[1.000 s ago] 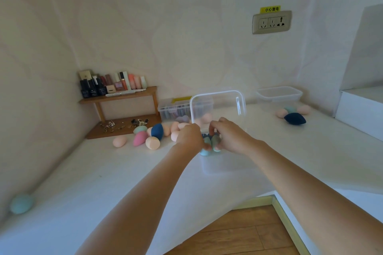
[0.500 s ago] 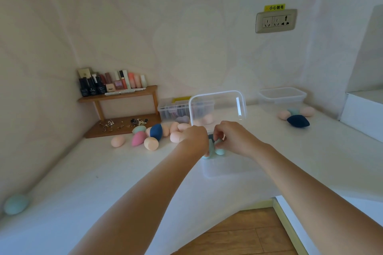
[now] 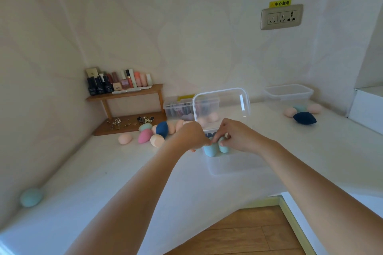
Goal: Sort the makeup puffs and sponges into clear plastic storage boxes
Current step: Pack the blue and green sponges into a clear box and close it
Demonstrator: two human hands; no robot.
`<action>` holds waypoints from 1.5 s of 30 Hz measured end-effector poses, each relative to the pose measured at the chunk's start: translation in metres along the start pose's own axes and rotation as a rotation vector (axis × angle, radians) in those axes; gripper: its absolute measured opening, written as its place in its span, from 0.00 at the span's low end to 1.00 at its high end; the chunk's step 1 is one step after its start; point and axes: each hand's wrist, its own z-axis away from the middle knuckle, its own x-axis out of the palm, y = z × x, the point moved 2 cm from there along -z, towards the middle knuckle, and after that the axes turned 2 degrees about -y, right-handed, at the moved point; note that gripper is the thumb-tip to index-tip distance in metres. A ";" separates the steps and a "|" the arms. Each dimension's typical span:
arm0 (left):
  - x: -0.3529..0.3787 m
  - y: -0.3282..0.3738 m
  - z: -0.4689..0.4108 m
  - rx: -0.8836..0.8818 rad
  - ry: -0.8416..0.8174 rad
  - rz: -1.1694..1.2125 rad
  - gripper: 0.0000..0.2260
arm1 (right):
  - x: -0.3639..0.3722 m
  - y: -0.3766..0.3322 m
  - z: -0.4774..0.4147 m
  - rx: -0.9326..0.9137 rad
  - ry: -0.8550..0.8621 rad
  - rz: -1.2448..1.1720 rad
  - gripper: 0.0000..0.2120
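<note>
A clear plastic storage box [image 3: 234,166] stands in the middle of the white counter, its hinged lid [image 3: 221,102] raised upright behind it. Two teal sponges [image 3: 210,149] stand side by side at the box's far end, with dark blue sponges [image 3: 209,135] just behind them. My left hand [image 3: 189,136] pinches the left teal sponge from above. My right hand [image 3: 238,136] holds the right teal sponge [image 3: 223,147] with its fingertips. Loose sponges [image 3: 157,130] in peach, pink, teal and dark blue lie to the left. A second group with a dark blue sponge [image 3: 304,118] lies at the right.
Another clear box [image 3: 289,93] stands at the back right. A wooden shelf [image 3: 124,97] with cosmetics and a small organiser [image 3: 178,107] fill the back left corner. One teal sponge [image 3: 31,197] lies by the left wall. A white box [image 3: 366,109] sits far right.
Both hands have stayed at the box's far end, with the fingers shifting slightly on the teal sponges. The view has drifted a little to the left.
</note>
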 end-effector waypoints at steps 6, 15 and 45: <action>-0.017 -0.038 0.056 0.057 0.347 0.248 0.11 | 0.008 -0.013 0.001 0.022 -0.018 -0.040 0.11; -0.008 -0.116 0.111 -0.042 0.507 0.312 0.09 | 0.029 -0.042 -0.011 -0.002 0.008 -0.045 0.10; -0.016 -0.200 0.140 -0.231 0.750 0.581 0.12 | -0.003 -0.044 0.017 0.025 0.271 -0.228 0.06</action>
